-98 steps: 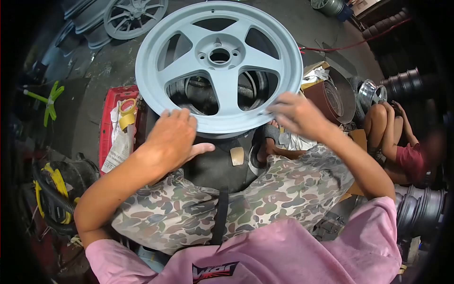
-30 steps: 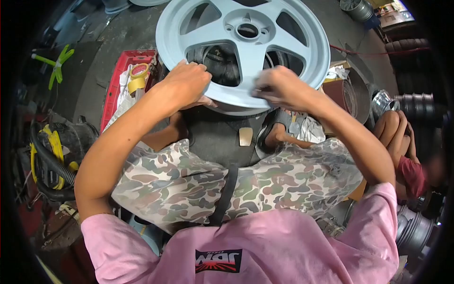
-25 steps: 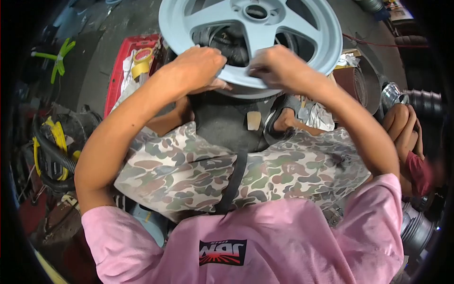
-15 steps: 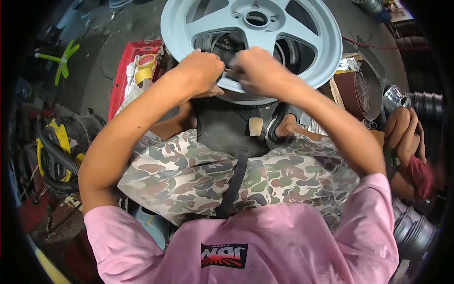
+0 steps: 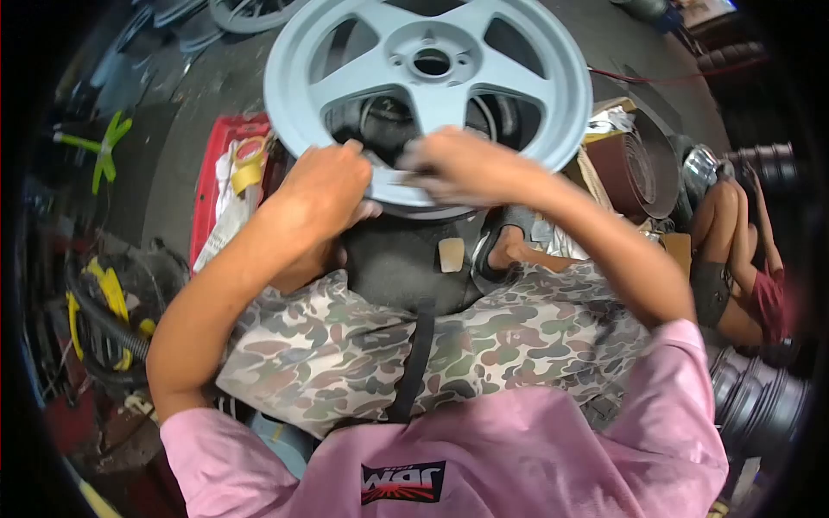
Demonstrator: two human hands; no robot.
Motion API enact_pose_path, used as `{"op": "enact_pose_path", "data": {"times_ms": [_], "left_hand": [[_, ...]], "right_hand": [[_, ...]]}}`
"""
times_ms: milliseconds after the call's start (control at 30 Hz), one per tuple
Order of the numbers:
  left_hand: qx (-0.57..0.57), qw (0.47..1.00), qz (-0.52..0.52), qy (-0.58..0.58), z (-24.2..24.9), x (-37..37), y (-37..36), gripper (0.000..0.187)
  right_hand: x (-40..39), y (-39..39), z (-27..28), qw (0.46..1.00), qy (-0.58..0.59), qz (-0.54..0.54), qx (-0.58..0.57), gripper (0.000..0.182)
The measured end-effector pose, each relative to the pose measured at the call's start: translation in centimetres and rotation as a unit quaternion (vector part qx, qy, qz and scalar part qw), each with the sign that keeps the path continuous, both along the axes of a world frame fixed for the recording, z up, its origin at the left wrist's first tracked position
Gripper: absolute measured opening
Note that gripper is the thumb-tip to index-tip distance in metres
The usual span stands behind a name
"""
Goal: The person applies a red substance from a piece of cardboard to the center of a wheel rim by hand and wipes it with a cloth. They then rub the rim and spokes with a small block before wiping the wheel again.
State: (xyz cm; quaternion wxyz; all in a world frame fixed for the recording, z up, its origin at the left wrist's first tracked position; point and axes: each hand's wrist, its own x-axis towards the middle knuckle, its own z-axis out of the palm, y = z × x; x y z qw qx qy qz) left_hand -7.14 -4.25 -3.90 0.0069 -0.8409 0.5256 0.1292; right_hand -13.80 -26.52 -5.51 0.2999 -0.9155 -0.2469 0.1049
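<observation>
A pale blue-grey five-spoke wheel rim (image 5: 436, 105) lies face up in front of me, its near edge between my hands. My left hand (image 5: 330, 183) is closed over the near left part of that edge, thumb low on the outer side. Motion blurs my right hand (image 5: 459, 167), which is bent over the near edge right of the left hand, fingers curled. Whatever lies under its fingers is too smeared to make out. Below the rim, a small beige block (image 5: 451, 255) lies on the dark floor near my sandalled foot (image 5: 501, 249).
To the left stands a red crate (image 5: 204, 207) with yellow tape rolls (image 5: 248, 173) and crumpled paper. A brown abrasive roll (image 5: 623, 173) sits at right. Beyond it another person's legs (image 5: 721, 220) show. More rims (image 5: 760, 399) are stacked lower right; a black hose (image 5: 110, 321) lies left.
The view has shifted, so the wheel rim and both hands appear lower and further left. My right hand is blurred in both frames at the near edge; my left hand stays on the rim.
</observation>
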Motion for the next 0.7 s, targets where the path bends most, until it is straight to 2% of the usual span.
{"op": "enact_pose_path", "data": {"times_ms": [33, 67, 100, 167, 200, 233, 267, 300, 367, 400, 433, 467, 500, 533, 600, 700], "left_hand": [[-0.001, 1.000, 0.017, 0.007, 0.4, -0.3, 0.4, 0.038], [-0.002, 0.999, 0.033, 0.014, 0.8, -0.5, 0.7, 0.039], [0.018, 0.999, 0.046, -0.013, 1.4, -0.5, 0.9, 0.040], [0.034, 0.999, 0.030, -0.021, 0.8, 0.8, 1.7, 0.051], [0.031, 0.999, 0.028, -0.027, 0.8, 1.0, 1.8, 0.051], [0.020, 0.999, 0.013, -0.042, 0.9, 1.0, 1.9, 0.051], [0.011, 0.998, 0.000, -0.054, 1.0, 0.9, 1.9, 0.051], [0.010, 0.998, 0.002, -0.054, 1.4, 1.0, 1.5, 0.051], [0.051, 0.998, 0.003, 0.029, 2.6, 0.5, 0.2, 0.050], [0.023, 0.996, 0.002, 0.088, 3.7, -0.1, -0.5, 0.052], [0.022, 0.996, -0.001, 0.085, 3.8, -0.4, -0.9, 0.052], [-0.039, 0.989, -0.031, 0.137, 3.7, -0.7, -1.2, 0.053], [-0.101, 0.975, -0.060, 0.187, 3.9, -1.0, -1.3, 0.054], [-0.092, 0.975, -0.069, 0.189, 4.6, -1.3, -1.6, 0.053], [-0.105, 0.970, -0.057, 0.213, 5.0, -1.2, -1.8, 0.052], [-0.120, 0.956, -0.011, 0.267, 5.1, -0.5, -1.6, 0.047]], "right_hand": [[1.3, 2.5, -0.8, 0.999, 0.006, -0.047, 0.012, 0.021], [2.0, 4.3, -2.9, 0.993, -0.053, -0.099, 0.037, 0.024], [2.2, 5.7, -2.9, 0.990, -0.026, -0.135, 0.030, 0.023], [0.1, 4.9, -1.4, 0.994, -0.030, -0.105, 0.027, 0.022], [-1.1, 2.7, -1.3, 0.996, -0.013, -0.081, 0.036, 0.024], [-2.7, -0.3, -1.1, 0.995, -0.066, -0.040, 0.061, 0.025], [-3.6, -3.5, 0.2, 0.999, 0.012, -0.014, 0.047, 0.025], [-4.3, -6.5, 2.5, 0.997, 0.047, -0.002, -0.055, 0.025], [-5.0, -12.7, 5.0, 0.991, 0.059, -0.021, -0.117, 0.021], [-4.1, -16.4, 5.1, 0.977, 0.050, -0.039, -0.203, 0.020], [-2.3, -19.7, 5.0, 0.955, 0.039, -0.058, -0.289, 0.021], [-0.3, -22.1, 4.7, 0.916, -0.075, -0.030, -0.393, 0.019], [1.3, -23.7, 4.5, 0.853, -0.187, 0.000, -0.488, 0.017], [2.5, -24.0, 4.5, 0.850, -0.191, -0.002, -0.490, 0.017], [4.9, -22.9, 4.5, 0.789, -0.227, -0.018, -0.570, 0.013], [3.7, -20.3, 3.9, 0.769, -0.185, -0.054, -0.609, 0.016]]}}
